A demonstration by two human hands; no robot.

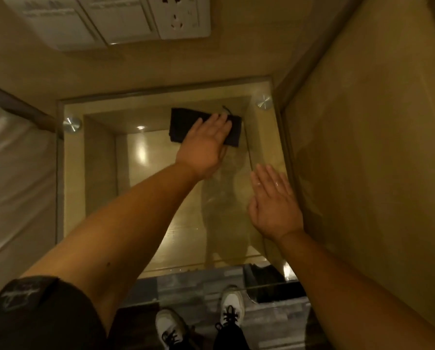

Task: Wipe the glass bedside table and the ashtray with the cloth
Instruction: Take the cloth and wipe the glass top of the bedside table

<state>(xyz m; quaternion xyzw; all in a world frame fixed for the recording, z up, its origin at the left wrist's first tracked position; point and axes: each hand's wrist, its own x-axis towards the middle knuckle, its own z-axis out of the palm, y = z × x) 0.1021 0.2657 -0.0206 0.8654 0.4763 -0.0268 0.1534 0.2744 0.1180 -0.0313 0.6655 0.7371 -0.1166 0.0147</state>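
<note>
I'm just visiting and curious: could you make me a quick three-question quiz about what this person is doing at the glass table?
1. True or false: the left hand presses flat on the dark cloth.
2. Where does the cloth lie on the glass tabletop? A) the near edge by the shoes B) the far side by the wall C) on the bed
3. Fill in: the right hand has its fingers ____ and holds nothing.

Key: 1 true. 2 B. 3 straight; it lies over the right part of the glass, apart from the cloth. No ashtray shows in this view.
</note>
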